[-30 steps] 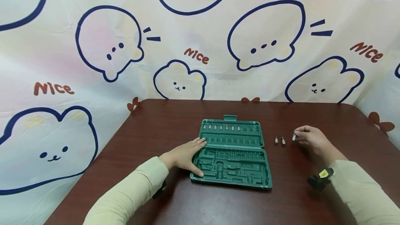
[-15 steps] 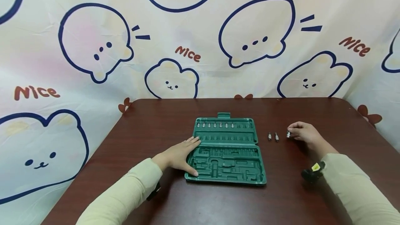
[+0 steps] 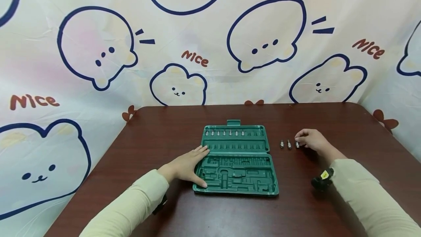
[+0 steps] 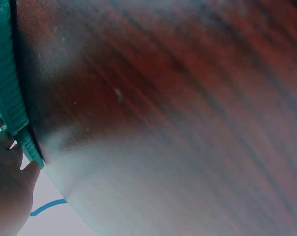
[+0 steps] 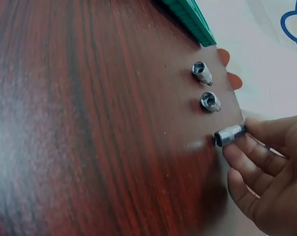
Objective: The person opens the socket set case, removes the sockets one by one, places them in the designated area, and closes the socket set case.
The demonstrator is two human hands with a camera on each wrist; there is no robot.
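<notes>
In the head view an open green plastic socket case (image 3: pixel 235 189) lies on the table. My left hand (image 3: pixel 186 164) rests along its left edge, fingers straight and spread. To the right of the case, my right hand (image 3: pixel 312 142) pinches a small silver bit socket (image 5: pixel 230 134) between thumb and fingertips, at or just above the tabletop; contact with it is hard to tell. Beside it on the left lie two similar pieces, a nearer bit socket (image 5: pixel 210 101) and a farther bit socket (image 5: pixel 202 73), apart from each other. Several small silver bits (image 3: pixel 224 133) sit in the case's top row.
The dark brown wooden table (image 3: pixel 236 215) runs back to a cartoon-printed cloth (image 3: pixel 217 83). Bare moulded slots fill the case's lower half. A latch tab (image 3: pixel 233 122) sticks out at its far edge.
My right hand has moved left with the pinched bit socket, closer to the two lying ones. The head view has turned slightly right. My left hand stays on the case.
</notes>
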